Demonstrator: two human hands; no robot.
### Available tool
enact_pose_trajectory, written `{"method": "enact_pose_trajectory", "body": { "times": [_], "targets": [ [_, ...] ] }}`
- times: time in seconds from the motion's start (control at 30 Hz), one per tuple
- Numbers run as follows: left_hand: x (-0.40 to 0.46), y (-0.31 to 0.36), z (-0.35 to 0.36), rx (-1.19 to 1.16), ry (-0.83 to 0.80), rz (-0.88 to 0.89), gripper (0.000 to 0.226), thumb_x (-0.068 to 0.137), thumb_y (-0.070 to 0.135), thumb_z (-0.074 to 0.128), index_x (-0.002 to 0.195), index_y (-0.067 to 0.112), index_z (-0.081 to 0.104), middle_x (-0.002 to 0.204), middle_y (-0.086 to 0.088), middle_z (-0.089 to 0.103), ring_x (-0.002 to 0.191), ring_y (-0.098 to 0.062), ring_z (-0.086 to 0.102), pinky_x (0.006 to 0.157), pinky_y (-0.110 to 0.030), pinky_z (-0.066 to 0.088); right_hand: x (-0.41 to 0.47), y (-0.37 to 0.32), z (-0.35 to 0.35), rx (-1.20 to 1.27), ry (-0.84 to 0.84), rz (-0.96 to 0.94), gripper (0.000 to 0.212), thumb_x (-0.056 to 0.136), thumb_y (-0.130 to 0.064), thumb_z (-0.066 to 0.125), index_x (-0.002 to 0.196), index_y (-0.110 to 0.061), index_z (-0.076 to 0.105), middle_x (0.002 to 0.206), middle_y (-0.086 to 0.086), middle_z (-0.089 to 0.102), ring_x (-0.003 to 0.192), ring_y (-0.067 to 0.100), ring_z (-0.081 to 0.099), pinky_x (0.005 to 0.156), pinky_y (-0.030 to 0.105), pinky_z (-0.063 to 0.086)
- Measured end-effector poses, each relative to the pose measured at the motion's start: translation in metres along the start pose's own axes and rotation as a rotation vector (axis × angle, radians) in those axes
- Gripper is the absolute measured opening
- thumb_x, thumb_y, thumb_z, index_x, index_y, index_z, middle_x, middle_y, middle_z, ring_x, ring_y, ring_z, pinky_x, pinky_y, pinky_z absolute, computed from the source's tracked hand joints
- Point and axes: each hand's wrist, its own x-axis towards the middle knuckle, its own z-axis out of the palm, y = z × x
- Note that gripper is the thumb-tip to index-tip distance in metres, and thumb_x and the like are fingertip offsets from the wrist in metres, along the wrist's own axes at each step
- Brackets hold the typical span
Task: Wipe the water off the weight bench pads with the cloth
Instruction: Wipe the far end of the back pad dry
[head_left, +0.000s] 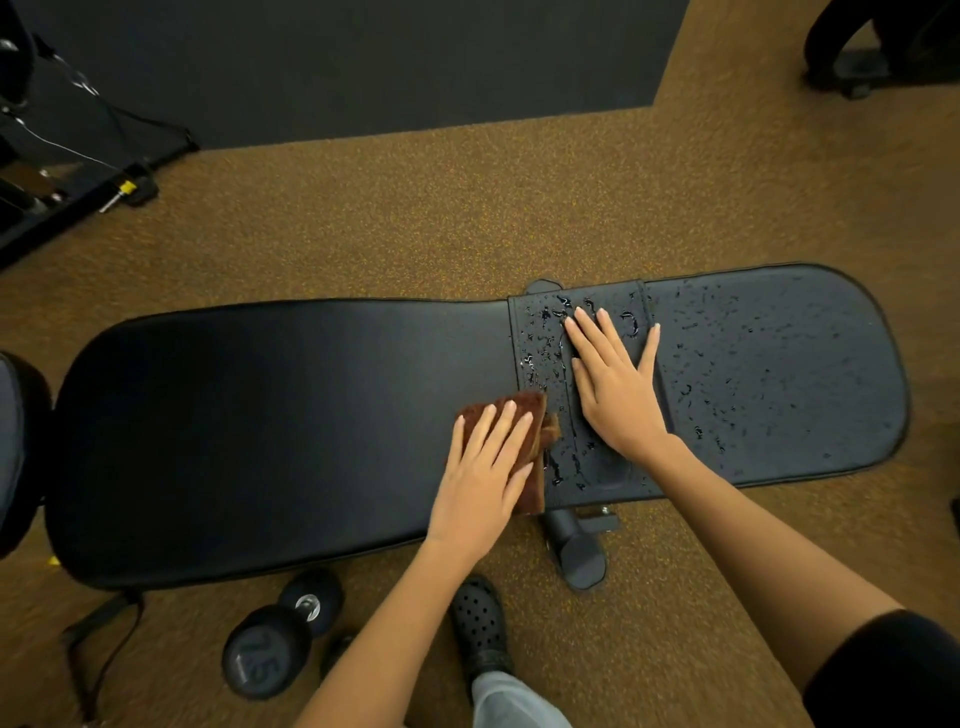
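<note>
Bench pads run left to right across the view, black and glossy, lying flat on speckled brown carpet (415, 218). The long pad (260, 426) on the left shows no droplets that can be made out, though its dark sheen makes that hard to judge. The middle pad section (540, 353) and the rounded seat pad (779, 374) on the right are beaded with water droplets (543, 338), thickest near the seam with the long pad.

The folded brown cloth (524, 410) lies at that seam, near the bench's near edge, with one corner hanging just past it. The left hand (483, 478) rests flat on the cloth, fingers straight and spread, pressing it down and curled round nothing. The right hand (613, 384) lies open and flat on the wet middle section, fingers extended, thumb splayed toward the seat pad, holding nothing.

Carpet is bare along the far edge of the bench, up to a dark mat (363, 62). On the near side, a dumbbell (280, 644) lies on the floor below the long pad, a black perforated shoe (480, 629) stands just beside it, and the bench's adjustment bracket (579, 551) juts out under the middle section. Black equipment (62, 171) sits at the far left.
</note>
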Motion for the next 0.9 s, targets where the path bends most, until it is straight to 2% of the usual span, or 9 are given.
{"method": "enact_pose_trajectory", "body": {
  "times": [0.07, 0.17, 0.27, 0.43, 0.6, 0.7, 0.8, 0.9],
  "targets": [
    [-0.001, -0.01, -0.006, 0.07, -0.024, -0.038, 0.056, 0.098, 0.041, 0.026, 0.15, 0.022, 0.021, 0.157, -0.002, 0.024, 0.144, -0.021, 0.022, 0.116, -0.051, 0.021, 0.001, -0.001, -0.001, -0.01, -0.024, 0.015, 0.054, 0.101, -0.033, 0.017, 0.153, -0.02, 0.026, 0.16, -0.004, 0.023, 0.149, 0.017, 0.011, 0.111, 0.07, -0.006],
    [0.004, -0.025, -0.019, 0.1, -0.034, -0.22, 0.056, 0.1, 0.044, 0.022, 0.152, 0.025, 0.013, 0.159, -0.002, 0.015, 0.147, -0.023, 0.013, 0.117, -0.051, 0.009, 0.001, -0.001, -0.004, -0.009, -0.05, 0.024, 0.053, 0.102, -0.034, 0.017, 0.153, -0.021, 0.025, 0.16, -0.006, 0.021, 0.149, 0.016, 0.011, 0.109, 0.071, -0.007],
    [0.019, -0.041, -0.031, 0.047, -0.054, -0.372, 0.059, 0.101, 0.045, 0.023, 0.152, 0.025, 0.003, 0.161, -0.005, 0.004, 0.147, -0.026, 0.003, 0.116, -0.052, 0.001, 0.002, -0.003, -0.007, 0.009, -0.04, 0.037, 0.048, 0.105, -0.027, 0.029, 0.152, -0.021, 0.027, 0.16, -0.006, 0.022, 0.149, 0.016, 0.011, 0.109, 0.072, -0.008],
    [0.052, -0.055, -0.044, -0.056, -0.059, -0.504, 0.06, 0.102, 0.042, 0.022, 0.152, 0.02, -0.001, 0.16, -0.01, -0.004, 0.147, -0.031, -0.004, 0.116, -0.052, 0.001, 0.003, -0.007, -0.007, 0.032, -0.015, 0.062, 0.048, 0.104, -0.022, 0.036, 0.152, -0.019, 0.029, 0.159, -0.005, 0.024, 0.149, 0.017, 0.012, 0.109, 0.072, -0.007],
    [0.079, -0.064, -0.05, -0.134, 0.007, -0.505, 0.056, 0.103, 0.037, 0.024, 0.152, 0.017, 0.004, 0.161, -0.006, 0.0, 0.147, -0.031, -0.004, 0.116, -0.054, -0.001, 0.003, -0.008, -0.004, 0.06, 0.025, 0.062, 0.047, 0.103, -0.019, 0.039, 0.15, -0.018, 0.033, 0.158, -0.003, 0.028, 0.149, 0.019, 0.014, 0.11, 0.071, -0.006],
    [0.092, -0.065, -0.053, -0.151, 0.038, -0.459, 0.054, 0.104, 0.034, 0.025, 0.152, 0.019, 0.009, 0.161, -0.004, 0.004, 0.147, -0.03, -0.003, 0.116, -0.052, -0.003, 0.002, -0.009, -0.001, 0.047, 0.027, 0.061, 0.047, 0.104, -0.022, 0.034, 0.15, -0.017, 0.032, 0.158, -0.002, 0.028, 0.149, 0.02, 0.014, 0.111, 0.07, -0.006],
    [0.105, -0.063, -0.055, -0.151, 0.035, -0.376, 0.051, 0.104, 0.033, 0.025, 0.152, 0.021, 0.013, 0.16, -0.001, 0.009, 0.147, -0.027, -0.001, 0.116, -0.05, -0.004, 0.002, -0.007, -0.001, 0.017, 0.013, 0.052, 0.051, 0.102, -0.03, 0.022, 0.151, -0.018, 0.031, 0.159, -0.001, 0.027, 0.149, 0.021, 0.013, 0.112, 0.069, -0.004],
    [0.117, -0.055, -0.054, -0.143, 0.026, -0.26, 0.05, 0.104, 0.034, 0.025, 0.151, 0.022, 0.018, 0.159, 0.0, 0.016, 0.147, -0.025, 0.004, 0.116, -0.05, -0.002, 0.0, -0.002, -0.001, -0.043, 0.049, 0.101, 0.051, 0.103, -0.035, 0.022, 0.151, -0.021, 0.03, 0.159, -0.001, 0.027, 0.149, 0.023, 0.014, 0.112, 0.068, -0.005]
  ]
}}
